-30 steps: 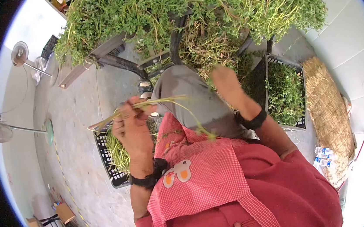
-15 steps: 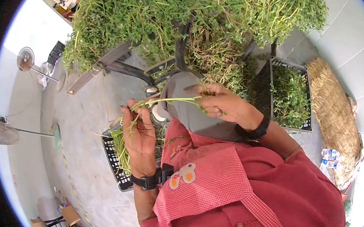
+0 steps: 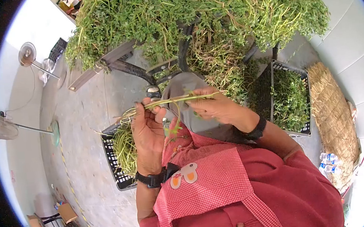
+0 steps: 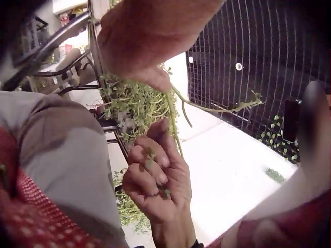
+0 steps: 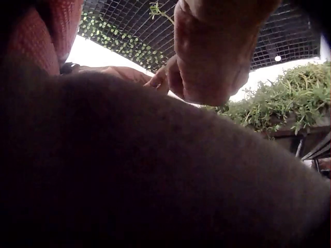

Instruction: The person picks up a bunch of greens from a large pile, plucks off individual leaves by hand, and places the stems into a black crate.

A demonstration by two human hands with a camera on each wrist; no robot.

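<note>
Thin green stems (image 3: 170, 100) stretch between the two hands above the lap in the head view. My left hand (image 3: 148, 134) pinches their left part between thumb and fingers, palm up. My right hand (image 3: 220, 106) grips the right end with curled fingers. In the left wrist view, the left hand (image 4: 155, 39) is close overhead and the right hand (image 4: 158, 178) is lower, fingers curled, with a leafy stem (image 4: 222, 109) sticking out sideways. The right wrist view shows the right hand (image 5: 217, 51) near the left hand (image 5: 121, 75); its fingertips are hidden.
A large heap of greens (image 3: 198, 11) covers the table ahead, with more stems (image 3: 218, 62) beneath. Black crates stand at left (image 3: 117, 175) and right (image 3: 309, 101), both holding greens. A straw bundle (image 3: 333, 112) lies at far right; fans (image 3: 27, 54) stand at left.
My right hand has come from beyond the right knee to the stems and now grips them. The left hand has shifted slightly right, still pinching them.
</note>
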